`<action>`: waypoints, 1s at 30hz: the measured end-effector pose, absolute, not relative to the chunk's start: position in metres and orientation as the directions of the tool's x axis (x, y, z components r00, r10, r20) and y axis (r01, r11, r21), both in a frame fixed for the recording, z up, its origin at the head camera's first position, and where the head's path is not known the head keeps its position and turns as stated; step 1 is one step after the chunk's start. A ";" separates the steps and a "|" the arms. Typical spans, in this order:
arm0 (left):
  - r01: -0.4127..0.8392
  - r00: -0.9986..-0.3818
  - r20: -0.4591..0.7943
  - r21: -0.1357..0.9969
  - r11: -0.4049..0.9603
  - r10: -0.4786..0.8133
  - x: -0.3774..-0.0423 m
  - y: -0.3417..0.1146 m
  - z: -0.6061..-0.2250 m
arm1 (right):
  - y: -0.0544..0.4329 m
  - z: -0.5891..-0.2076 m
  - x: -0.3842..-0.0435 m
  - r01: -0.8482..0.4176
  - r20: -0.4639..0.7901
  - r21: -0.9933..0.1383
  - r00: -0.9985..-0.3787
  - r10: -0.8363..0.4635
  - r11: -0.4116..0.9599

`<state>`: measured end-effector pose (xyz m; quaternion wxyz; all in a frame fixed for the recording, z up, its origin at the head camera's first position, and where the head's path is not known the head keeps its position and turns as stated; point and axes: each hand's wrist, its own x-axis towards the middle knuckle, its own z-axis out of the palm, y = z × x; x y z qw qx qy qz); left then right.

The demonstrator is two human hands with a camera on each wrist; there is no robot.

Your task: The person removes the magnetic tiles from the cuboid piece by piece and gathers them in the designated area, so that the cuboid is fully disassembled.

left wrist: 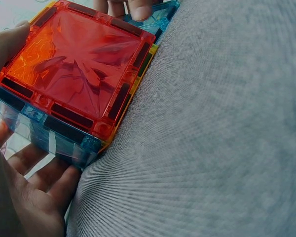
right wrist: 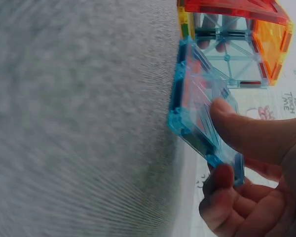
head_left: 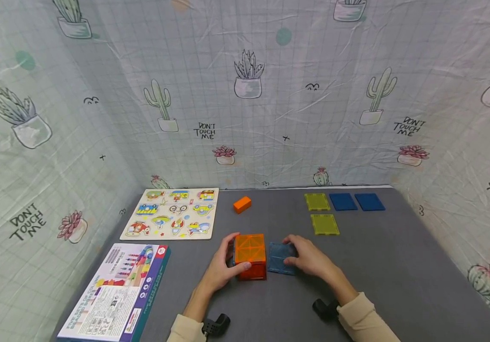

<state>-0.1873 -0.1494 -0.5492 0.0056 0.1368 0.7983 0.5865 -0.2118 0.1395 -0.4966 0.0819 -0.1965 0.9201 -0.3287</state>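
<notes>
A small cube of translucent magnetic tiles (head_left: 250, 254) stands on the grey table, its top orange and its near side red. My left hand (head_left: 218, 270) grips it from the left, thumb at the near side and fingers behind. In the left wrist view the red tile (left wrist: 84, 64) fills most of the cube's face, with a blue tile (left wrist: 44, 128) on the side by my fingers. My right hand (head_left: 311, 256) pinches a light blue magnetic tile (right wrist: 200, 101) between thumb and fingers. That tile is tilted beside the cube's right side, which looks uncovered in the right wrist view.
An orange block (head_left: 242, 204) lies behind the cube. Two yellow tiles (head_left: 325, 224) and two dark blue tiles (head_left: 369, 202) lie at the back right. On the left are a wooden picture puzzle board (head_left: 210, 209) and a printed box (head_left: 116, 289). Patterned cloth (head_left: 287, 95) surrounds the table.
</notes>
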 end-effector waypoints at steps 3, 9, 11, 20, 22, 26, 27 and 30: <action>0.212 -0.963 0.151 0.936 0.280 0.225 -0.188 -0.149 -0.550 | 0.141 -0.494 -0.212 -0.320 0.004 -0.643 -0.910 -0.414 0.696; 0.220 -0.962 0.157 0.932 0.290 0.226 -0.186 -0.149 -0.552 | 0.147 -0.493 -0.214 -0.337 0.065 -0.669 -0.914 -0.400 0.662; 0.223 -0.961 0.160 0.932 0.286 0.228 -0.186 -0.149 -0.552 | 0.149 -0.493 -0.215 -0.325 0.074 -0.684 -0.922 -0.381 0.653; 0.229 -0.959 0.164 0.928 0.292 0.231 -0.186 -0.150 -0.551 | 0.165 -0.487 -0.221 -0.272 0.099 -0.755 -0.947 -0.305 0.597; 0.229 -0.959 0.164 0.928 0.292 0.230 -0.186 -0.150 -0.550 | 0.169 -0.485 -0.222 -0.237 0.079 -0.788 -0.954 -0.288 0.568; 0.224 -0.960 0.161 0.931 0.289 0.228 -0.186 -0.150 -0.549 | 0.179 -0.482 -0.225 -0.179 0.051 -0.830 -0.968 -0.247 0.528; 0.225 -0.960 0.162 0.931 0.287 0.229 -0.186 -0.150 -0.549 | 0.181 -0.481 -0.226 -0.166 0.048 -0.836 -0.972 -0.231 0.523; 0.227 -0.959 0.164 0.932 0.282 0.230 -0.187 -0.150 -0.550 | 0.189 -0.478 -0.228 -0.135 0.045 -0.847 -0.982 -0.184 0.514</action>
